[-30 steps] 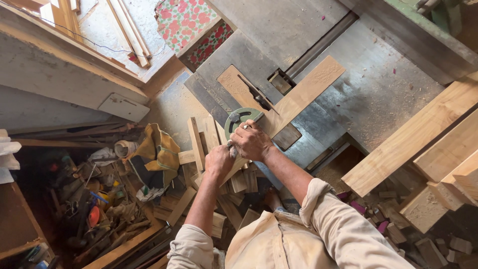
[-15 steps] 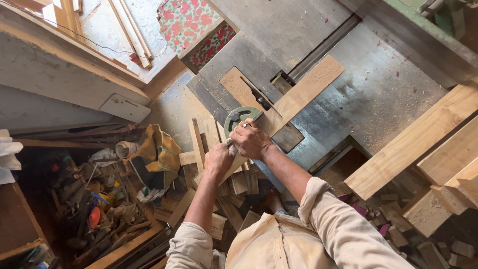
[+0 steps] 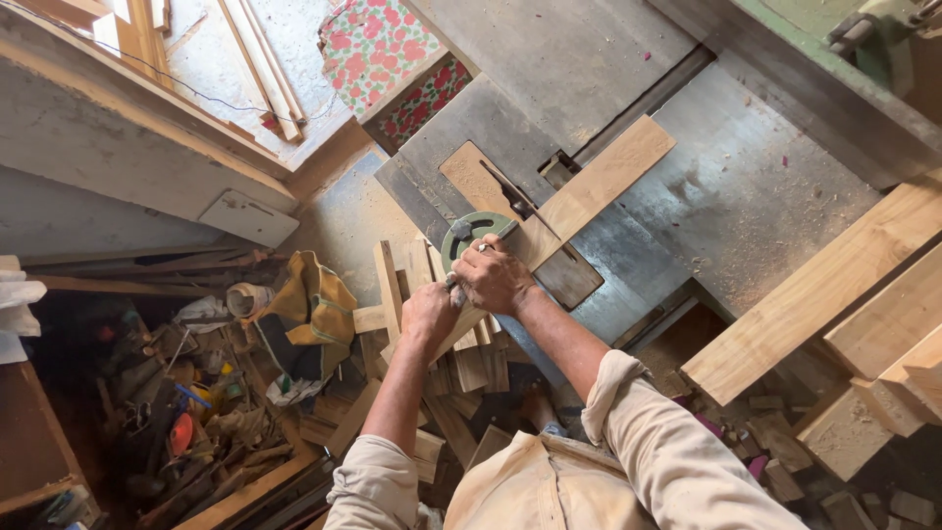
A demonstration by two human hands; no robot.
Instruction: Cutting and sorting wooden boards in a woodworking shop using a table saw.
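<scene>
Overhead view of a table saw (image 3: 746,186), taken here as the landmark. A long wooden board (image 3: 589,191) lies flat on the saw's metal top, running diagonally across the wooden throat insert (image 3: 481,182), where the blade (image 3: 515,201) shows as a thin dark line. At the near edge of the saw sits a green semicircular miter gauge (image 3: 469,231), and the board's near end butts against it.

The right hand (image 3: 496,278) rests curled on the board's near end, just behind the gauge, its fingers (image 3: 481,257) closed down onto wood and gauge together. The left hand (image 3: 429,316), just off the saw's near edge, is wrapped around what appears to be the gauge's handle; its fingertips are hidden, so how tightly it grips cannot be told. The board thus extends away from both hands, with only its near end under the right fingers.

Likely hazards, as judgement: the right hand lies near the blade line, so a forward slip would bring the fingers toward it. The board's long unsupported far end could pivot and bind against the blade. Offcuts (image 3: 461,373) piled below the saw's near edge make poor footing.
</scene>
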